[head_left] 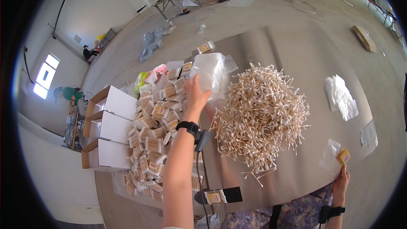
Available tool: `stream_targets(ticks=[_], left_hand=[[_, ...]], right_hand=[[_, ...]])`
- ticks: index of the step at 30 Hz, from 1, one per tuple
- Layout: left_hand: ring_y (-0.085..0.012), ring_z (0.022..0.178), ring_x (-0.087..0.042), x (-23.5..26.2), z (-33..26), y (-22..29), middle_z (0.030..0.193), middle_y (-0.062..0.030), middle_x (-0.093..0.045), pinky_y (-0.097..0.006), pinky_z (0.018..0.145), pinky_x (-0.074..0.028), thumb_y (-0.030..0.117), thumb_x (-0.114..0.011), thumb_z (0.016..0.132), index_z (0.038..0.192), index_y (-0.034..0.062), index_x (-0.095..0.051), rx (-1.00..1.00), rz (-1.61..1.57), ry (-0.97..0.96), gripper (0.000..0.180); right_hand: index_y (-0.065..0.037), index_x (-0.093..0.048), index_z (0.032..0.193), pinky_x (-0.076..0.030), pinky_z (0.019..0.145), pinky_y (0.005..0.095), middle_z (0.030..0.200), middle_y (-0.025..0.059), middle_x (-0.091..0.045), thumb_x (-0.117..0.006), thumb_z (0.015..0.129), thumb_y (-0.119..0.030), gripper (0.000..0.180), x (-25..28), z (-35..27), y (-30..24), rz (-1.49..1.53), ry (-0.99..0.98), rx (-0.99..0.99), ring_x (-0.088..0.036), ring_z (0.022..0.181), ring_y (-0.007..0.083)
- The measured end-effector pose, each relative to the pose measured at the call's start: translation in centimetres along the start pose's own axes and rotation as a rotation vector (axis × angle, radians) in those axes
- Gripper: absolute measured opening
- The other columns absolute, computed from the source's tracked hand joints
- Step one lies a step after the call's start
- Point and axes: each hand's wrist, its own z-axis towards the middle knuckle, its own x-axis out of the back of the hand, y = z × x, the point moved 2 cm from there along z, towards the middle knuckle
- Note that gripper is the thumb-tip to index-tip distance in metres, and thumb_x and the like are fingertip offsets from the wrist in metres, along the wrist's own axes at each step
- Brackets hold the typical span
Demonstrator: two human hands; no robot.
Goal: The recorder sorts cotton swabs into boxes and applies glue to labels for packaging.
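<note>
My left hand (pixel 197 97) reaches over a stack of clear plastic bags (pixel 208 70), thumb and fingers apart and touching it. At the table's right front edge, my right hand (pixel 341 181) has its fingertips closed on the lower end of a small stack of yellow cards (pixel 343 156). A clear bag (pixel 329 154) lies beside the cards. Between my hands is a large heap of loose cotton swabs (pixel 265 114). Left of my left forearm, many filled swab packets (pixel 154 145) are piled up. One more swab packet (pixel 215 196) lies on a black strip near my body.
White cardboard boxes (pixel 112 152) stand in a row along the left. More clear bags (pixel 340 97) lie on the metal table (pixel 296 51) at right. A cable (pixel 199 174) hangs from my left wrist. Other people sit or stand farther off, one in green (pixel 70 95).
</note>
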Motion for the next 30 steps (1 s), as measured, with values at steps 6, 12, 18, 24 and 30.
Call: stream_targets(ticks=[6, 12, 18, 24, 30], left_hand=[[-0.0466, 0.129, -0.030, -4.0, 1.9, 4.9, 0.142, -0.0290, -0.029, -0.052, 0.107, -0.031, 0.010, -0.066, 0.074, 0.135, 0.0053, -0.036, -0.059, -0.087, 0.042, 0.068], [-0.0413, 0.136, -0.026, -2.7, 0.8, 6.0, 0.147, -0.0277, -0.024, -0.047, 0.110, -0.024, 0.030, -0.068, 0.082, 0.140, 0.0072, -0.033, -0.070, -0.322, -0.080, 0.072], [-0.0362, 0.127, -0.040, 4.0, -6.1, 1.7, 0.135, -0.0225, -0.044, -0.043, 0.105, -0.032, 0.026, -0.065, 0.086, 0.132, 0.0043, -0.042, -0.035, -0.278, 0.030, 0.055], [-0.0030, 0.069, -0.056, 14.6, -26.5, 6.9, 0.075, 0.0034, -0.059, -0.018, 0.060, -0.044, 0.027, -0.056, 0.095, 0.089, 0.0086, -0.057, 0.557, -0.995, -0.886, 0.020], [-0.0261, 0.092, -0.059, 12.7, -49.4, 8.1, 0.107, -0.0140, -0.059, -0.041, 0.074, -0.051, 0.020, -0.057, 0.093, 0.096, 0.0091, -0.059, 1.490, -1.488, -0.608, 0.011]], right_hand=[[-0.008, -0.048, 0.080, -0.048, 0.082, 0.0290, 0.094, 0.0067, -0.061, -0.056, 0.096, -0.023, 0.023, 0.0, 0.0, -0.2, -0.024, -0.075, -0.002, -0.059, 0.090, 0.0126], [0.002, -0.059, 0.098, -0.046, 0.084, 0.0294, 0.099, 0.0062, -0.062, -0.056, 0.096, -0.030, 0.031, 0.7, 0.4, -0.1, -0.068, -0.134, 0.008, -0.058, 0.092, 0.0122], [-0.001, -0.055, 0.094, -0.049, 0.080, 0.0283, 0.097, 0.0083, -0.063, -0.057, 0.095, -0.025, 0.025, -0.4, 0.2, -0.3, -0.001, -0.091, 0.004, -0.060, 0.090, 0.0130], [-0.001, -0.058, 0.104, -0.047, 0.086, 0.0289, 0.106, 0.0082, -0.063, -0.057, 0.095, -0.027, 0.028, -0.7, 0.2, -1.3, 0.047, -0.177, -0.077, -0.059, 0.099, 0.0152], [-0.005, -0.055, 0.124, -0.043, 0.096, 0.0357, 0.122, 0.0070, -0.059, -0.052, 0.096, -0.031, 0.038, -2.6, 0.1, -2.5, 0.185, -0.402, -0.207, -0.056, 0.110, 0.0191]])
